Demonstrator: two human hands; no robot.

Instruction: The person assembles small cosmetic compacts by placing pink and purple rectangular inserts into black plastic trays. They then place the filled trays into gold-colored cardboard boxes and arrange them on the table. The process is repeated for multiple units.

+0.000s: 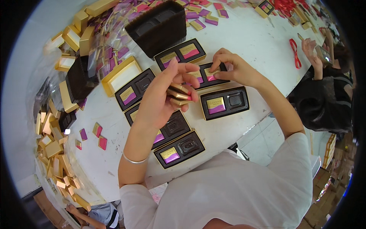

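My left hand (158, 89) is raised over the boxes, fingers curled round a few small gold-and-pink wrapped chocolates (182, 95). My right hand (239, 69) bends down to a gold-edged box with a black tray (222, 81), its fingertips on a pink-and-gold chocolate (210, 74) in the right compartment. A purple-and-gold piece lies in that tray's left compartment, partly behind my left fingers. Nearer me, another box (225, 113) has a purple piece (216, 105) on the left and a bare right compartment. Behind, a box (197, 60) bears a purple and a pink piece.
More half-filled boxes (191, 157) stand left of centre, some behind my left forearm. A stack of black trays (154, 32) rises at the back. Gold box parts (57, 149) heap along the left; loose chocolates (198, 24) scatter behind. A red ribbon (294, 53) and another person's hand (312, 53) are right.
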